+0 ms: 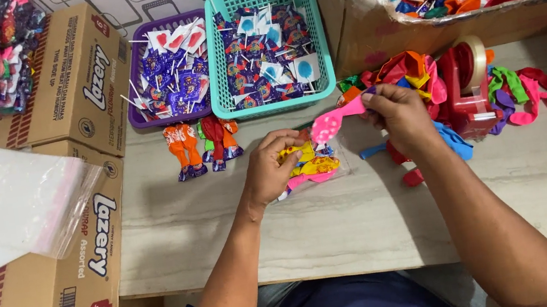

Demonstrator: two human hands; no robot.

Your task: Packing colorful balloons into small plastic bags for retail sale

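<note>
While the right hand (398, 113) pinches a pink balloon (334, 121) by its neck, the left hand (274, 167) closes on a clear packet (311, 168) of balloons just below it. Step judged: filling the packet. Next move calls for holding the mouth open. Tape dispenser (467, 87) right of packet; teal basket (267, 44) beyond.

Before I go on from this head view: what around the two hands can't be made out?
- Small clear bag: the left hand covers part of it; contents can't be counted.
- Pink balloon: its end is hidden in the right hand grip.
- Red tape dispenser: base partly behind the balloon pile.
- Cardboard box of balloons: cut off by the top edge.
</note>
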